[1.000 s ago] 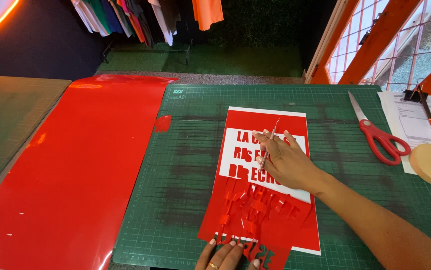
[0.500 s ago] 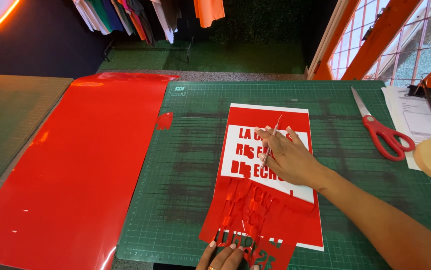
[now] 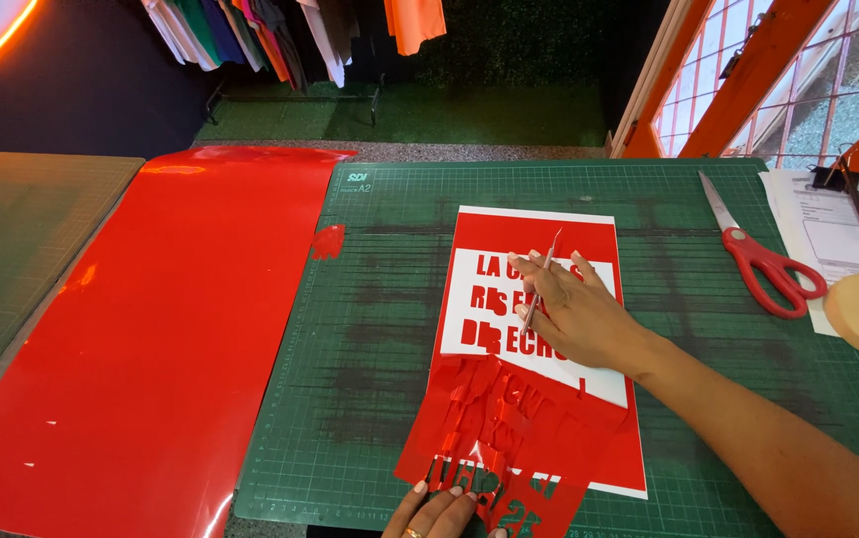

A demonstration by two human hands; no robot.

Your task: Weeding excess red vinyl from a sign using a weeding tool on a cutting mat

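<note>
There is only one view, from the person's head, tilted steeply down and forward over the green cutting mat (image 3: 380, 299). It sits close above the near edge, so the hands enter from the bottom. Farther off it takes in the hanging clothes (image 3: 290, 30) and a window (image 3: 808, 80) at right.

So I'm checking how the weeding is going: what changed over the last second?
The peeled red vinyl has come a little further off the backing sheet, uncovering more white, as the left hand draws it toward the person. The right hand stays pressed on the sheet, holding the thin tool. Scissors and the big red sheet are unmoved.
</note>
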